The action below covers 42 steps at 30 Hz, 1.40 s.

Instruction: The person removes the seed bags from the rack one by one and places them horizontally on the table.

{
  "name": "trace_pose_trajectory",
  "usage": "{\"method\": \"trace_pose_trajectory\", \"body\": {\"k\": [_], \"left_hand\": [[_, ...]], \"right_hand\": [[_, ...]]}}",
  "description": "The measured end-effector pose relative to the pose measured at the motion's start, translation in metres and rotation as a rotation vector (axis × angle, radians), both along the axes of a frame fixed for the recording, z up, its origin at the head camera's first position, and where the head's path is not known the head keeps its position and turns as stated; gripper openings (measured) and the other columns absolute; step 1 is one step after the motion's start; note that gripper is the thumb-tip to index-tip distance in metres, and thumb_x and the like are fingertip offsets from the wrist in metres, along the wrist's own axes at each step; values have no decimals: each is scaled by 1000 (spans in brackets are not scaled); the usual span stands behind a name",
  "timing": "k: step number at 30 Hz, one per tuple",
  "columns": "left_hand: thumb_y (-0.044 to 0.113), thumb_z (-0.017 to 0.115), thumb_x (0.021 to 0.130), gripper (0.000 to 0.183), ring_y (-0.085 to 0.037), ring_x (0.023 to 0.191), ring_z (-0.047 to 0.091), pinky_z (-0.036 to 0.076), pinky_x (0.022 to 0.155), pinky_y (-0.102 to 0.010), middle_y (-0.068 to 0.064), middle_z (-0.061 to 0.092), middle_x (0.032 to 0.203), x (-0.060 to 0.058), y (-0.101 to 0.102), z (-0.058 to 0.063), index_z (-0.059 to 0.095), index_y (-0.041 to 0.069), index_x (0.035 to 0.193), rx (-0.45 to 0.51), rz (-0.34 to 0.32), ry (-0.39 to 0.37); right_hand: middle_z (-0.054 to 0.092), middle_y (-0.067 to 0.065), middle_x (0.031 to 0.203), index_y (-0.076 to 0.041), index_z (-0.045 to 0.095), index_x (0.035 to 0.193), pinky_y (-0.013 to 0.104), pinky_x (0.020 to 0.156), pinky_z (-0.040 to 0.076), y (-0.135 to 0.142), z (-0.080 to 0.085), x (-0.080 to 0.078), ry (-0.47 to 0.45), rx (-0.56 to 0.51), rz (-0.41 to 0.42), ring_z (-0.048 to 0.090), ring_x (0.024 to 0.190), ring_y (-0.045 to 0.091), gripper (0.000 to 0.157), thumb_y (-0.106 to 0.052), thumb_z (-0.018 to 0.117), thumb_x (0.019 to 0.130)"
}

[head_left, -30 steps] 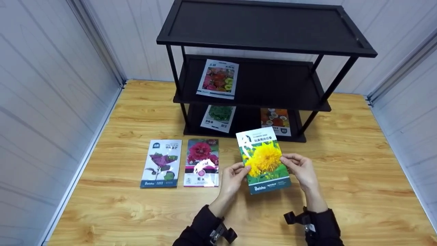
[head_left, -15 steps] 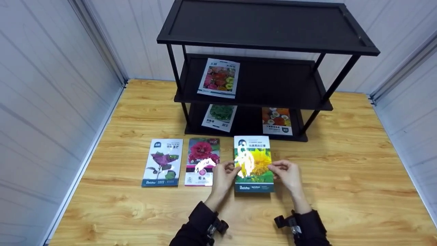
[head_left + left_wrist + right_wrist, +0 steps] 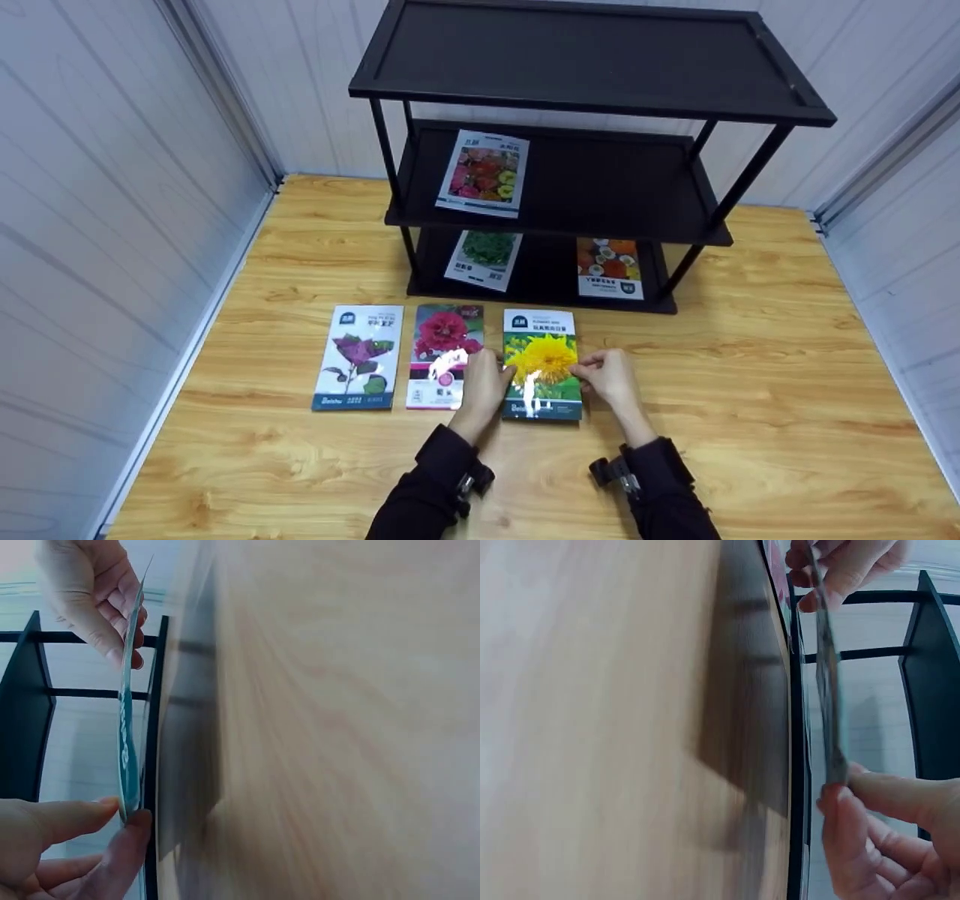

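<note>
A seed packet with a yellow flower [image 3: 541, 364] lies face up between both hands in the head view. The left hand [image 3: 484, 386] pinches its left edge, and the right hand [image 3: 611, 379] pinches its right edge, thumbs on top. Seen edge-on in the left wrist view, the packet [image 3: 126, 742] stands a little off the wood, with a shadow beside it. Left of it lie a seed packet with a dark pink flower [image 3: 442, 334], partly covered by the left hand, and a seed packet with a purple flower [image 3: 358, 360].
Behind the packets stands a black three-tier shelf [image 3: 600, 60]. Its middle tier bears a mixed-flower packet [image 3: 484, 176]. On the bottom tier lie a green-leaf packet [image 3: 484, 259] and an orange-and-white flower packet [image 3: 609, 268]. White panels [image 3: 105, 225] enclose the wooden tabletop [image 3: 787, 390].
Both hands have brought the yellow-flower packet left and down toward the tabletop, beside the pink-flower packet. Its tilt has straightened. The other packets have stayed in place.
</note>
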State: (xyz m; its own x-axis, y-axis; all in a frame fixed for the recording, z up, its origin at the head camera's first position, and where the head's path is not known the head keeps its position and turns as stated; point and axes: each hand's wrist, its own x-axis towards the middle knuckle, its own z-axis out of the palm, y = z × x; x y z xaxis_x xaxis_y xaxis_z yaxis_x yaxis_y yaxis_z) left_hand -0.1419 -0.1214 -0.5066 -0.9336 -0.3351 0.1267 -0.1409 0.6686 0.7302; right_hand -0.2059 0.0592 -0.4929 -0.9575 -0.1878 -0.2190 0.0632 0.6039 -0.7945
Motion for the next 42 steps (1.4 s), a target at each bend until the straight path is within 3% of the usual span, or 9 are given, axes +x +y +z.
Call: {"method": "trace_pose_trajectory", "body": {"k": [5, 12, 21, 28, 36, 39, 42], "left_hand": [[6, 69, 72, 21, -22, 51, 54, 43, 45, -35, -10, 55, 55, -5, 1, -4, 55, 2, 57, -38, 11, -32], [8, 70, 73, 15, -30, 57, 59, 46, 47, -39, -17, 59, 63, -8, 2, -3, 61, -3, 68, -64, 27, -72], [7, 70, 72, 16, -30, 54, 58, 46, 46, -38, -17, 58, 61, -10, 1, -2, 60, -3, 64, -116, 25, -59], [8, 70, 72, 15, -28, 54, 57, 44, 44, -38, -16, 59, 62, -8, 0, 3, 62, -4, 67, -116, 17, -66], [14, 70, 74, 22, -24, 57, 56, 46, 47, -33, -11, 58, 64, -6, -9, 23, 54, 5, 61, -183, -42, -90], [15, 70, 75, 17, -28, 70, 59, 50, 59, -34, -16, 60, 80, -7, -14, 37, 60, 1, 72, -179, -86, -82], [18, 70, 76, 29, -34, 88, 57, 50, 74, -37, -24, 56, 102, -9, -21, 54, 62, -5, 92, -180, -123, -80]], "right_hand": [[64, 16, 72, 7, 66, 81, 31, 51, 52, -6, -1, -7, -72, 37, -5, 61, 54, 22, 16, -4, 72, 71], [64, 20, 81, 7, 65, 87, 29, 51, 52, -12, -1, -12, -138, 73, 0, 60, 54, 18, 21, -5, 73, 71], [64, 19, 79, 8, 65, 92, 28, 52, 51, -11, -1, -13, -90, 133, 53, 61, 59, 20, 30, -10, 75, 70], [64, 14, 77, 7, 63, 96, 27, 52, 49, -8, 3, -13, -81, 166, 103, 60, 62, 19, 31, -13, 71, 75], [62, 15, 88, 8, 59, 106, 31, 63, 49, -5, 27, -17, 29, 143, 159, 58, 76, 25, 35, -15, 65, 80], [61, 18, 94, 8, 56, 110, 35, 70, 49, -4, 41, -21, 65, 156, 196, 57, 84, 29, 39, -16, 65, 81], [57, 22, 104, 7, 53, 114, 38, 74, 48, -4, 58, -23, 109, 191, 246, 56, 89, 32, 44, -18, 65, 81]]}}
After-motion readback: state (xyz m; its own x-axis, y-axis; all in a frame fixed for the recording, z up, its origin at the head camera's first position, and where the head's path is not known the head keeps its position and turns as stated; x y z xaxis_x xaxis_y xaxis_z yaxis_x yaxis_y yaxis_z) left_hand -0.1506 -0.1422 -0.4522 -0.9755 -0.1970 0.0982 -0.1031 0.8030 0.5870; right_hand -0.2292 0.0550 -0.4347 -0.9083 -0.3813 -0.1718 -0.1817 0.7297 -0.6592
